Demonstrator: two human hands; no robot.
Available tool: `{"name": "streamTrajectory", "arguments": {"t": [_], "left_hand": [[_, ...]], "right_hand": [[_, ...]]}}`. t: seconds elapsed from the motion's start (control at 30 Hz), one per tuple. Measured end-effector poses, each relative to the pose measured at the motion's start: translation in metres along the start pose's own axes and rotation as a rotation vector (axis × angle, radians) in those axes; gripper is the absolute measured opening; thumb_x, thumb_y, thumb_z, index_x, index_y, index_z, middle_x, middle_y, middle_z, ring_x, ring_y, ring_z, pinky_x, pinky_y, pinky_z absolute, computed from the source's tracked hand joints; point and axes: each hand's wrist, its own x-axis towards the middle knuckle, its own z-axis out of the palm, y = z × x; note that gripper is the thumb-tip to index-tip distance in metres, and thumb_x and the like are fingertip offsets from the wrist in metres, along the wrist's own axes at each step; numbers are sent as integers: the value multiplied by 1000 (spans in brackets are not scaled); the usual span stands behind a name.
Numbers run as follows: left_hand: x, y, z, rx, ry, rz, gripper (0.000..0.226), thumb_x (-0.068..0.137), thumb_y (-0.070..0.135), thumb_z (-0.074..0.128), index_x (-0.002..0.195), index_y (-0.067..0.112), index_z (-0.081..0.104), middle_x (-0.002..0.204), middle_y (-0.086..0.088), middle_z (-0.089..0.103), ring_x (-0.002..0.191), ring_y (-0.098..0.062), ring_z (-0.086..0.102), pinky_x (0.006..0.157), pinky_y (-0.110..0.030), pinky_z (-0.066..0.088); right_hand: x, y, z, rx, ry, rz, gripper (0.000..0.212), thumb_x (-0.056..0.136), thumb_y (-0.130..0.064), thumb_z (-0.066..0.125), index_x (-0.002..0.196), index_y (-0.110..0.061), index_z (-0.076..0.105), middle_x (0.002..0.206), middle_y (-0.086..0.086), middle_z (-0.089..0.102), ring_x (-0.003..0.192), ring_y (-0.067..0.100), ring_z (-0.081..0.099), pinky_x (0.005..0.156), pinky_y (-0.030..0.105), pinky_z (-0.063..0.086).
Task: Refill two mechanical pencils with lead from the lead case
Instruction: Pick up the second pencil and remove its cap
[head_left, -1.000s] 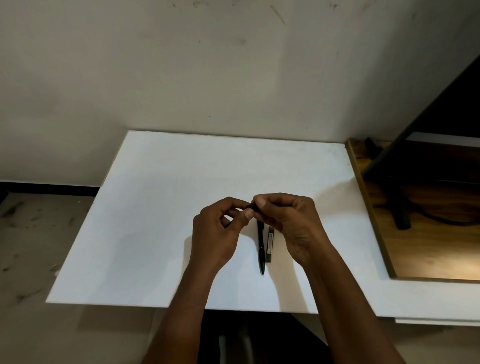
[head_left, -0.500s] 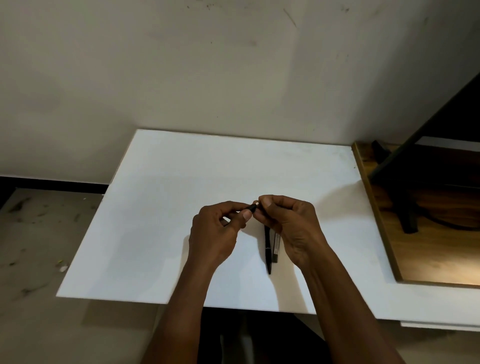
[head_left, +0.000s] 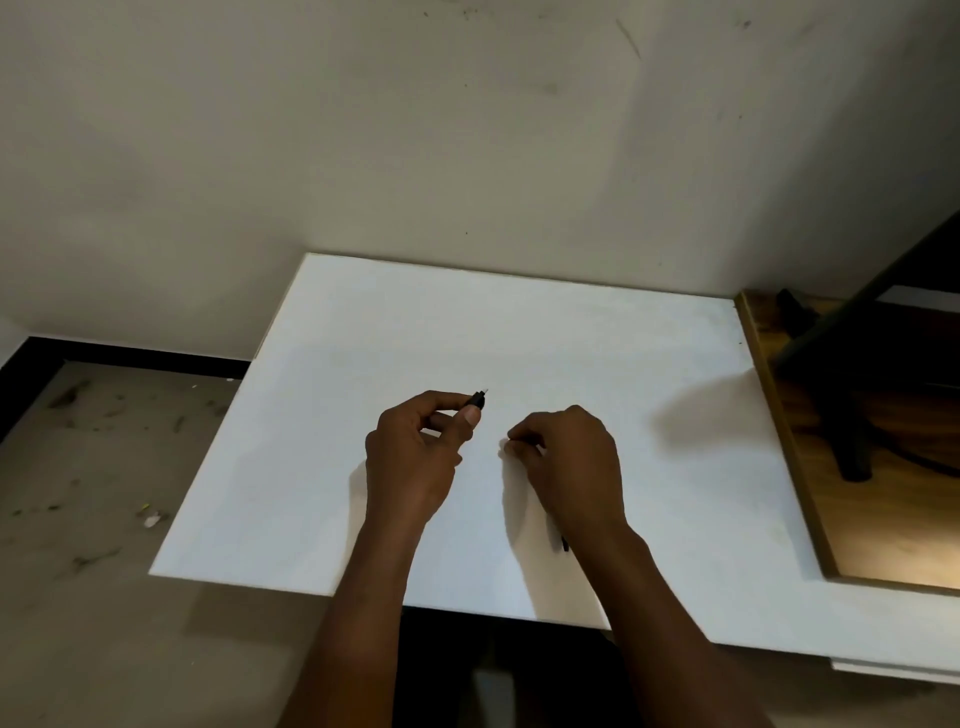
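My left hand (head_left: 415, 457) grips a black mechanical pencil (head_left: 478, 401) above the white board (head_left: 519, 332). Only the pencil's top end shows past my thumb, pointing up and to the right. My right hand (head_left: 569, 467) is lowered onto the board to the right of it, fingertips pinched together. Whether something small is between them is too small to tell. The tip of a second black pencil (head_left: 564, 544) pokes out from under my right wrist. The rest of that pencil and the lead case are hidden beneath the hand.
The white board's left edge overhangs a dusty floor (head_left: 93, 467). A wooden desk surface (head_left: 893, 530) with a black stand leg (head_left: 852, 447) and a cable adjoins the board on the right. A plain wall (head_left: 415, 156) rises behind.
My hands have come apart. The right hand left the pencil's end and dropped to the board over the second pencil and lead case. The left hand still holds the pencil.
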Motion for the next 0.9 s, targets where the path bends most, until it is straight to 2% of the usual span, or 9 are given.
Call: {"name": "streamTrajectory", "arguments": {"t": [0.1, 0.3, 0.37, 0.47, 0.53, 0.63, 0.7, 0.77, 0.9], "left_hand": [[1, -2, -1, -12, 6, -12, 13, 88, 32, 74, 98, 25, 79, 79, -2, 75, 61, -14, 67, 61, -28, 52], [1, -2, -1, 3, -9, -19, 12, 88, 32, 74, 97, 27, 79, 73, 2, 72, 57, -12, 63, 57, -26, 48], [1, -3, 0, 7, -16, -22, 11, 88, 32, 74, 96, 27, 79, 72, 3, 72, 57, -13, 63, 59, -27, 48], [1, -4, 1, 41, -53, -22, 9, 88, 33, 74, 94, 27, 79, 70, 4, 72, 57, -15, 64, 64, -34, 54], [0, -5, 2, 67, -87, -17, 9, 88, 33, 74, 93, 28, 79, 69, 4, 73, 57, -14, 64, 67, -34, 54], [-1, -3, 6, 96, -141, -23, 9, 87, 34, 75, 92, 28, 79, 70, 1, 75, 59, -15, 68, 68, -34, 57], [-3, -3, 9, 122, -178, -45, 10, 86, 33, 76, 92, 26, 80, 73, -3, 76, 66, -19, 72, 75, -41, 61], [-5, -4, 12, 147, -199, -60, 9, 86, 31, 77, 92, 24, 80, 73, -4, 77, 70, -22, 74, 79, -45, 61], [-6, -5, 13, 142, -233, -68, 7, 86, 27, 77, 91, 23, 80, 71, -2, 76, 67, -20, 74, 79, -42, 62]], "right_hand": [[1, -1, 4, -116, -14, -49, 26, 95, -16, 58, 102, -28, 80, 98, -4, 77, 99, 22, 58, 84, 36, 48], [1, 3, 6, 21, 17, 20, 12, 86, -20, 73, 91, -26, 82, 92, -6, 76, 99, 20, 57, 85, 40, 48], [2, 5, 4, 155, 28, 48, 9, 82, -26, 77, 89, -23, 82, 92, -7, 77, 92, 16, 63, 84, 35, 49], [6, 9, -9, 388, 187, 113, 10, 87, -31, 74, 85, -24, 81, 86, -14, 77, 78, 2, 65, 74, 14, 46], [9, 14, -19, 539, 252, 197, 12, 89, -34, 73, 83, -26, 79, 80, -18, 76, 76, -2, 67, 69, 11, 44], [7, 15, -28, 703, 109, 214, 6, 86, -29, 77, 87, -24, 80, 76, -13, 77, 70, 1, 70, 67, 17, 51], [4, 13, -26, 652, 15, 166, 8, 85, -25, 79, 91, -21, 80, 75, -6, 78, 65, 6, 72, 63, 13, 52], [2, 10, -22, 607, -15, 168, 8, 84, -22, 80, 91, -19, 80, 74, -4, 78, 60, 7, 73, 56, 10, 49], [2, 10, -20, 619, -32, 194, 3, 86, -18, 77, 85, -17, 80, 72, -5, 78, 61, 6, 74, 53, 14, 49]]}}
